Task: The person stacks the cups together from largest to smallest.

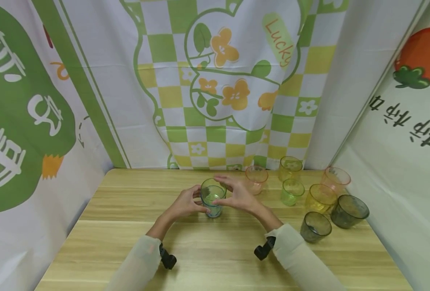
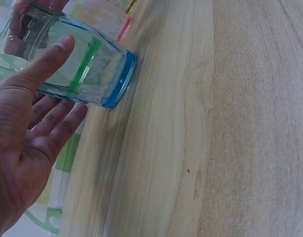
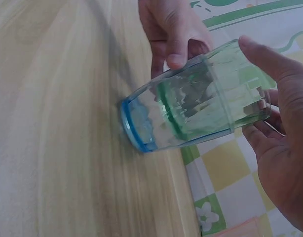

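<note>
A clear green cup (image 1: 213, 185) sits partly inside a clear blue cup (image 3: 136, 129), whose base stands on the table. My left hand (image 1: 185, 203) holds the blue cup from the left; in the left wrist view its thumb (image 2: 65, 44) lies along the near side of the glass, fingers on the other side. From the right, my right hand (image 1: 239, 197) grips the upper part of the green cup, with the thumb (image 3: 247, 43) and fingers on opposite sides. Through the blue wall, the green cup's base shows above the blue base.
On the right of the wooden table (image 1: 134, 226) stand several more cups: pink (image 1: 255, 186), yellow (image 1: 290, 171), small green (image 1: 292, 195), another yellow (image 1: 319, 202), another pink (image 1: 335, 180), and two dark grey ones (image 1: 348, 214). Printed curtains (image 1: 218, 137) hang behind and on both sides.
</note>
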`<action>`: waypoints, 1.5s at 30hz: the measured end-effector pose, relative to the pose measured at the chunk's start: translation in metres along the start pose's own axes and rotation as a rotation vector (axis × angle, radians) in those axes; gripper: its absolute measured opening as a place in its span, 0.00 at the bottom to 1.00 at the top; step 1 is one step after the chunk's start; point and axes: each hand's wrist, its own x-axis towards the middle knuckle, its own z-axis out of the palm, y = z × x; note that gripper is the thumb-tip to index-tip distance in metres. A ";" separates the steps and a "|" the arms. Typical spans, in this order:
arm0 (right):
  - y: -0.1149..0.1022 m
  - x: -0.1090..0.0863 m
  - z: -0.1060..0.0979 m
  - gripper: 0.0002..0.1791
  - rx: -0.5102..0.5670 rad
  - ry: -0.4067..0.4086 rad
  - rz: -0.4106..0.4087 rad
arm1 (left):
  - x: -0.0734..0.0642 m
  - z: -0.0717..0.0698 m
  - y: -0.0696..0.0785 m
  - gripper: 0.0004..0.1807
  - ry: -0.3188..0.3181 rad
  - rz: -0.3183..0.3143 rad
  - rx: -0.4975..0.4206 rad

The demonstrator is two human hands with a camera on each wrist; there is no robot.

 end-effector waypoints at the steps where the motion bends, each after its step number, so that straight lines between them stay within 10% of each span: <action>1: 0.001 -0.001 0.001 0.44 -0.003 -0.007 0.004 | 0.000 0.000 0.000 0.43 -0.002 0.002 -0.001; 19: -0.006 -0.003 -0.003 0.46 -0.056 -0.045 0.034 | -0.002 0.002 -0.006 0.44 -0.020 0.033 -0.021; 45: -0.002 -0.004 -0.066 0.43 -0.346 0.007 -0.109 | -0.002 0.001 -0.004 0.41 0.034 0.064 -0.043</action>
